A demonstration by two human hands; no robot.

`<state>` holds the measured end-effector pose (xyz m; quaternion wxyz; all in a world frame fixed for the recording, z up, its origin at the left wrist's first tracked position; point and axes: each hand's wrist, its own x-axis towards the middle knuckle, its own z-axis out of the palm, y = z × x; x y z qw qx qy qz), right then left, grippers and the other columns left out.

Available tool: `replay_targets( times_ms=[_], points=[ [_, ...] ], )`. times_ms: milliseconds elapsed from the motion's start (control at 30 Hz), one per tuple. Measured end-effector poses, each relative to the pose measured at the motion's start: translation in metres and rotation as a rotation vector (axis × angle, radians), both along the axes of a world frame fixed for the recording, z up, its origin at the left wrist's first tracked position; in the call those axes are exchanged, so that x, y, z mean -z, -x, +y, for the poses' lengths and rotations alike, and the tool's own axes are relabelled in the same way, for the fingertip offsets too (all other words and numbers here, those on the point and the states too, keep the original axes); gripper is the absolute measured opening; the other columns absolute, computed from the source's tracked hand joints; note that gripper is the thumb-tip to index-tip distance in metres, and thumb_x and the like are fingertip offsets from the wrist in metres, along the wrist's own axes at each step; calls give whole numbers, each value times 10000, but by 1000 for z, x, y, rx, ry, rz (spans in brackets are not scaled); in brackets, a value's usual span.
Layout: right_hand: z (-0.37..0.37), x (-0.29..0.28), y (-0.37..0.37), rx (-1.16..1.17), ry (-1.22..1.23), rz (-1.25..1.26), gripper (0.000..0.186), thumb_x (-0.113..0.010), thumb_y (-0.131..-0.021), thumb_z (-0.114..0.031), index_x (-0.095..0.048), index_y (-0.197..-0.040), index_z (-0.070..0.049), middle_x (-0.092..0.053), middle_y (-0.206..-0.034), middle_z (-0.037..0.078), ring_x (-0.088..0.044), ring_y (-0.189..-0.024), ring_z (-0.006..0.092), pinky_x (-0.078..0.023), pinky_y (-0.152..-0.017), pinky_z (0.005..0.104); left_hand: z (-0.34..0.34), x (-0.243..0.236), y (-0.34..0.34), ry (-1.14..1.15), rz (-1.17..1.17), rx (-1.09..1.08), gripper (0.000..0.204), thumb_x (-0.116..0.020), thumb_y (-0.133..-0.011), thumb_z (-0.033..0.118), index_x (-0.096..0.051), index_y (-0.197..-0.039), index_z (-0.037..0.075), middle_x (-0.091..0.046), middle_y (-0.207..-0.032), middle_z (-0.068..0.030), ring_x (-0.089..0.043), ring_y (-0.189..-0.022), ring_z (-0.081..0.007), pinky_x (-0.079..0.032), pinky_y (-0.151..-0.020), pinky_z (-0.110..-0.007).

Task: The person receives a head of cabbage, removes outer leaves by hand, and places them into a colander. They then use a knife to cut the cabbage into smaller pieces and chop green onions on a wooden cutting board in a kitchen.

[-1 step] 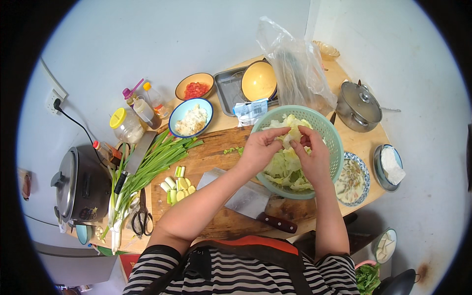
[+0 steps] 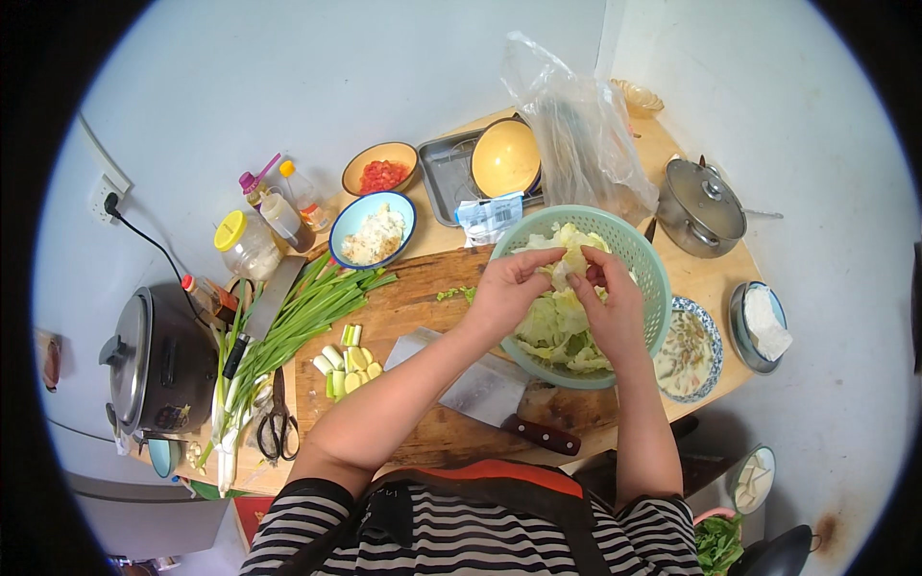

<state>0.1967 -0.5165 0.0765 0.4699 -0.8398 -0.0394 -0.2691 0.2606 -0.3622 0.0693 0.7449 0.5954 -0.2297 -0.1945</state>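
Pale green lettuce leaves fill a light green plastic colander on the right part of the wooden cutting board. Above them, my left hand and my right hand pinch a pale leaf piece between their fingertips. Under my left forearm lies a cleaver, its dark red handle pointing right and its blade partly covered. Left of that forearm are cut scallion pieces and ginger slices on the board.
Long scallions, a second knife and black scissors lie left. A rice cooker stands at the far left. Behind are a flour bowl, a red chopped-food bowl and a plastic bag. At right stands a lidded pot.
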Motion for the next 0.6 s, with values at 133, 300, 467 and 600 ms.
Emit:
replay_targets(
  times_ms=[133, 300, 467, 600],
  points=[
    [4, 2, 1, 43, 117, -64, 326, -638, -831, -48, -537, -1138, 0, -595, -925, 125, -575, -751, 202, -484, -695, 314, -5, -8, 8, -106, -60, -102, 387, -591, -883, 62, -541, -1265, 21, -631, -1108, -50, -569, -911, -58, -479, -812, -235],
    [11, -3, 0, -3, -135, 2, 312, -632, -839, -57, -540, -1131, 2, -591, -869, 114, -567, -722, 199, -481, -676, 310, 5, -11, -1, -211, -117, -19, 404, -624, -893, 131, -533, -1267, 10, -634, -1067, -34, -573, -865, -44, -490, -761, -211],
    [3, 1, -1, -72, -27, 57, 325, -642, -833, -63, -546, -1137, -2, -597, -818, 112, -566, -712, 191, -479, -666, 313, 4, -10, -6, -110, -47, -3, 368, -580, -915, 90, -527, -1270, 11, -646, -1023, -31, -594, -835, -50, -502, -736, -209],
    [2, -1, -1, -115, -17, 143, 311, -613, -851, -74, -543, -1145, -3, -609, -816, 141, -578, -706, 238, -479, -675, 331, 3, -1, -10, -86, -36, -23, 353, -580, -899, 57, -534, -1242, -11, -654, -975, -49, -605, -800, -69, -514, -717, -219]
  ],
)
